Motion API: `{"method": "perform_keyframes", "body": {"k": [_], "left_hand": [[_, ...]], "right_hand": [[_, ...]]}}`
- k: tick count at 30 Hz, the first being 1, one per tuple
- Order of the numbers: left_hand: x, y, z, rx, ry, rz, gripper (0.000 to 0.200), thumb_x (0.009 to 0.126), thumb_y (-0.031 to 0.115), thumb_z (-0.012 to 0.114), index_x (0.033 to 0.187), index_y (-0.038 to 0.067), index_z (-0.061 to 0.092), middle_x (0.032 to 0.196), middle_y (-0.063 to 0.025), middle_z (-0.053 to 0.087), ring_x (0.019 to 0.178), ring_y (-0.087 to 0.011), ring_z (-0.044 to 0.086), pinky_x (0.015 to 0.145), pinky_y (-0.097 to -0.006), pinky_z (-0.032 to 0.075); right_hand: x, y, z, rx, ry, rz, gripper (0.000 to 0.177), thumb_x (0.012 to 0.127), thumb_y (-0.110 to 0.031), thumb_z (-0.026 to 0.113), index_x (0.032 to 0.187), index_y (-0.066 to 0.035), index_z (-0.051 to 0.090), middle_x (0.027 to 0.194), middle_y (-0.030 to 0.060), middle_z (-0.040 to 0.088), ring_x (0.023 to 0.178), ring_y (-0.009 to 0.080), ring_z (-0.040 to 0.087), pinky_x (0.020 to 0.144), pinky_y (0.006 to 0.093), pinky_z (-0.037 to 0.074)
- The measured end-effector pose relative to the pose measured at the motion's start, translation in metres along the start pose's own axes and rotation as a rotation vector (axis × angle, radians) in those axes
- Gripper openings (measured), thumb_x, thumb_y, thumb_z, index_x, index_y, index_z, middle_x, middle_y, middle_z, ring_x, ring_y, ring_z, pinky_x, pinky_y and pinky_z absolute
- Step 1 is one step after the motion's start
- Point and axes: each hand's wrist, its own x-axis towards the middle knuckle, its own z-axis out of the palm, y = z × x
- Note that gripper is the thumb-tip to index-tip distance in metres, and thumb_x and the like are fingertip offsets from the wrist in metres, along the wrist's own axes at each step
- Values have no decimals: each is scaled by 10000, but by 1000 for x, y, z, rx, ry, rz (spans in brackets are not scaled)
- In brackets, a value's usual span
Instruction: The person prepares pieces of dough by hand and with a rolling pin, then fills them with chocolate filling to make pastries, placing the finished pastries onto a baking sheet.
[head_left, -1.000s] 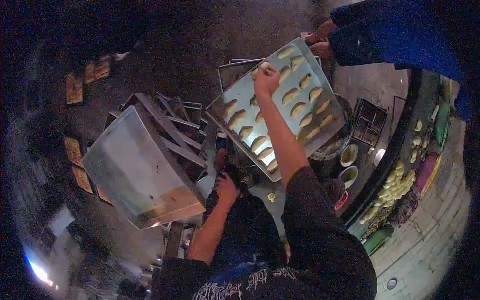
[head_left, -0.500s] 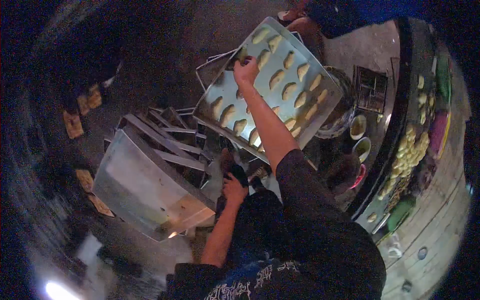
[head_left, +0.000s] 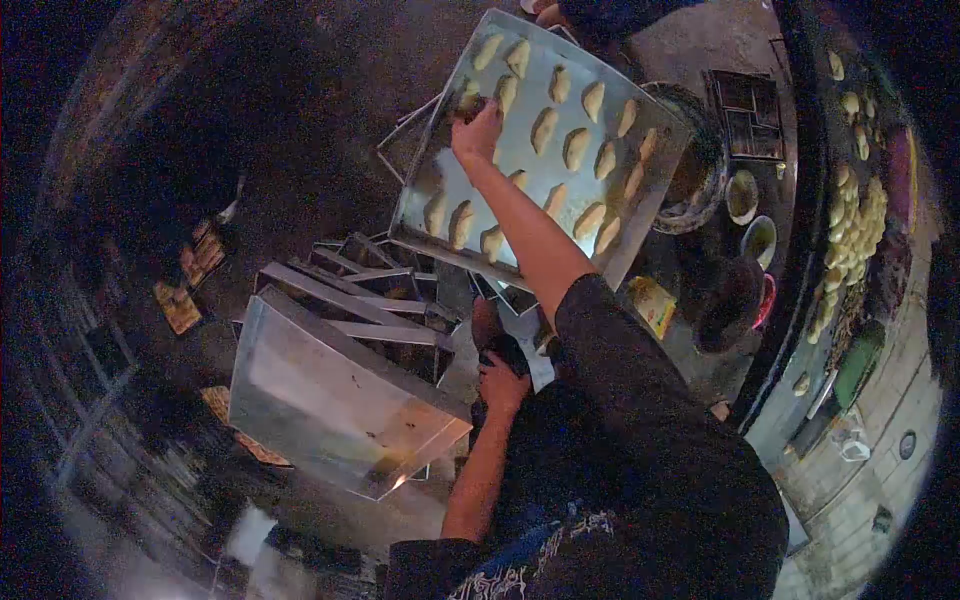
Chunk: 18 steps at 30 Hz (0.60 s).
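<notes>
A wide, silver, raised-rim metal tray (head_left: pixel 545 182) is lying at a slant, with a thin metal corner (head_left: pixel 409 123) poking out from beneath its left side. On its left the dark brown floor (head_left: pixel 290 180) is stretching away, giving the widest room for moving. At the tray's right rim a dark round tub (head_left: pixel 716 185) is sitting close; at the far edge, another person's dark blue clothing (head_left: pixel 620 16) is standing near. Below and left, a tilted silver metal box-like pan (head_left: pixel 335 390) is leaning against stacked metal trays (head_left: pixel 385 290), narrowing the room there.

Pale, crescent-shaped dough pieces (head_left: pixel 544 131) are lying in loose rows inside the tray, their surfaces looking matte and plump, some tinted yellow by the light. The right forearm is crossing over several of them.

The right hand (head_left: pixel 478 130) is hovering over the tray's left part, fingers bent down beside a shadowed piece; whether its grip is clamped on anything I cannot tell. The left hand (head_left: pixel 503 382) is resting on the person's dark-clothed knee (head_left: pixel 508 352), its fingers partly hidden, so its grip is also staying unclear to me.
</notes>
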Motion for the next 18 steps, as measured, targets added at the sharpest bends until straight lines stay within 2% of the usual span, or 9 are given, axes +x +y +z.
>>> {"method": "perform_keyframes", "body": {"k": [2,4,7,8,11,14,17,18], "left_hand": [[4,-3,-2,-26,-51,-23,1170,739,484,828,1543,-56,173,1376,-327,446,1151,-435,607,948,-509,526],[4,-6,1,17,11,14,1167,745,495,822,1543,-58,174,1390,-333,437,1162,-432,602,954,-513,522],[3,-12,10,57,50,3,1160,746,502,820,1538,-61,187,1374,-324,448,1160,-428,604,955,-526,517],[3,-11,7,51,41,-9,1157,746,503,820,1536,-62,191,1367,-320,453,1157,-428,606,955,-533,516],[0,-5,-12,0,-20,-40,1149,747,503,819,1532,-62,198,1351,-311,462,1148,-429,614,954,-553,515],[-2,-7,-4,68,87,-7,1142,747,492,822,1529,-68,206,1349,-317,466,1132,-436,622,947,-555,522],[1,-5,-12,-8,59,-44,1157,744,485,828,1533,-69,188,1360,-326,450,1139,-444,616,943,-554,526],[0,-7,-13,-6,57,-37,1157,744,481,829,1532,-71,185,1364,-330,444,1140,-444,616,942,-549,527]], "right_hand": [[3,-2,0,17,-22,-8,519,782,-90,731,1229,45,504,1217,283,562,1174,468,519,1017,522,415],[7,-1,-4,15,-45,-20,502,786,-104,728,1216,50,519,1200,278,572,1160,466,526,1015,526,414],[11,12,1,-178,-35,-111,443,799,-140,722,1162,58,563,1154,264,598,1146,445,542,1003,521,418],[17,18,3,-221,-17,-179,398,811,-193,723,1096,56,598,1090,240,631,1096,426,578,982,514,429],[22,20,-18,-246,74,-277,395,805,-235,743,1054,42,612,1038,230,658,1041,416,610,951,514,448],[27,0,-48,-257,186,-221,420,796,-283,761,1037,30,616,1018,224,675,1026,409,626,927,512,467],[45,32,-39,-379,79,-98,427,796,-312,759,1015,32,633,1025,236,676,1056,405,622,916,501,477],[48,30,-43,-407,-17,-58,422,793,-313,760,1000,35,638,1025,241,676,1047,410,626,914,501,480]]}}
